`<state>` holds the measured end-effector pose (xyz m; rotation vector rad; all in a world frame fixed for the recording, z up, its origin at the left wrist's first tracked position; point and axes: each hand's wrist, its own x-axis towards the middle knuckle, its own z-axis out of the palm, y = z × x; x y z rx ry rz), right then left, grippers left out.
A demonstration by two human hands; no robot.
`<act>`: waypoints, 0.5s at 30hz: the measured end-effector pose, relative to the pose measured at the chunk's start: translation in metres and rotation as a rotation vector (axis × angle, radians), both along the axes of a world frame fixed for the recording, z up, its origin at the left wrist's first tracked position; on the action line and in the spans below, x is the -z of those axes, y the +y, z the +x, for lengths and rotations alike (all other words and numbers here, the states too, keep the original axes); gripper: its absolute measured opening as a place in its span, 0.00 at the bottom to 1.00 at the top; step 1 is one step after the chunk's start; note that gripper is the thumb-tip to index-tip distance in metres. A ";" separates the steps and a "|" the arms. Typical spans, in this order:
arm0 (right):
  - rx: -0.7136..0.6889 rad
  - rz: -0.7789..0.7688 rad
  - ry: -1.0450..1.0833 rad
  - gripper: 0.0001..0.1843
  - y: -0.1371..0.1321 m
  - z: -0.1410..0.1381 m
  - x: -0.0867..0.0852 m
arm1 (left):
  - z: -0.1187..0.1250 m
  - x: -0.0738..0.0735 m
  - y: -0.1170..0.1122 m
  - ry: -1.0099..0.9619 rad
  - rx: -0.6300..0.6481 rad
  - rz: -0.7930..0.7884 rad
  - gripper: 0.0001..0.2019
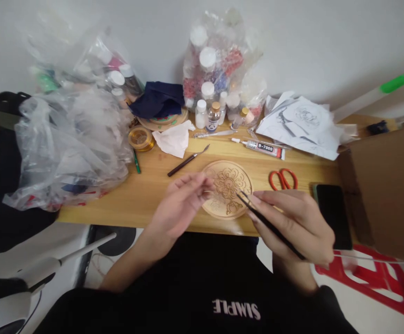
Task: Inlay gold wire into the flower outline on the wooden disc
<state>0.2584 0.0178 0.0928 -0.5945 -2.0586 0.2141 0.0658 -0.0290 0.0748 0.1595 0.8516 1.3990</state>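
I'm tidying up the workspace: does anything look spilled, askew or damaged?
I see nothing spilled or damaged. One small gold-capped bottle appears tilted, unlike the upright brown-capped bottle near it, and the drawing sheets lie in a loose, untidy heap. The round wooden board lies flat, with nothing odd visible.

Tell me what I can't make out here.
Head view:
Left hand: whether it pinches anything, blurred.
Slim black tweezers: whether the tips grip anything, too small.
Round tan wooden board: part of its left rim, behind the left hand.
Brown cardboard box: right side, cut off by the picture's edge.
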 end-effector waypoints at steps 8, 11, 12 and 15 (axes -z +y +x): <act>0.165 -0.517 0.268 0.08 0.045 0.006 0.051 | -0.047 0.023 -0.089 0.092 0.058 -0.013 0.15; 0.183 -0.696 0.383 0.05 0.050 0.000 0.070 | -0.052 0.045 -0.133 0.301 0.095 -0.095 0.23; 0.186 -0.738 0.406 0.04 0.050 -0.001 0.074 | -0.054 0.057 -0.147 0.476 0.144 -0.186 0.25; 0.173 -0.802 0.426 0.03 0.047 -0.003 0.081 | -0.063 0.104 -0.175 0.822 0.248 -0.387 0.30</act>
